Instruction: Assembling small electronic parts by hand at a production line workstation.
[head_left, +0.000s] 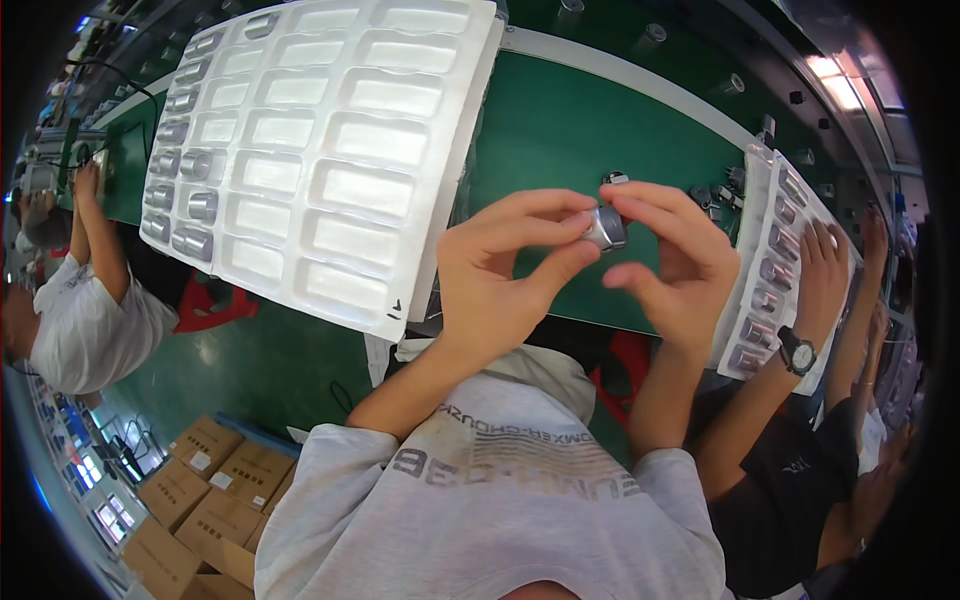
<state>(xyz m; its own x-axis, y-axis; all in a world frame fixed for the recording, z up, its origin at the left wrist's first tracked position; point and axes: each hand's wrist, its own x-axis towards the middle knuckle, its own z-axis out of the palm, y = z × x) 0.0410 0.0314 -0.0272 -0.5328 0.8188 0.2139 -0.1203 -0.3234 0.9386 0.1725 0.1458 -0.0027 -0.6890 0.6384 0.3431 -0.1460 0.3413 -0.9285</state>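
Observation:
A short silver metal cylinder (608,230), apparently a small motor, is pinched between the thumb and fingers of my left hand (488,268). It is held above the green work surface (540,130). My right hand (688,258) curves around its other side, with thumb and fingers apart. The right fingertips are close to the cylinder's upper edge; whether they touch it I cannot tell. Just beyond those fingertips shows a small black and silver piece (615,178). To the left lies a large white moulded tray (400,185), with similar cylinders (190,240) in its far-left pockets.
Several small dark metal parts (712,200) lie right of my hands. Further right, a co-worker's hand (822,265) reaches over another white tray (735,325) holding cylinders. Single cylinders (652,36) stand along the far strip. Cardboard boxes (215,490) are stacked at lower left.

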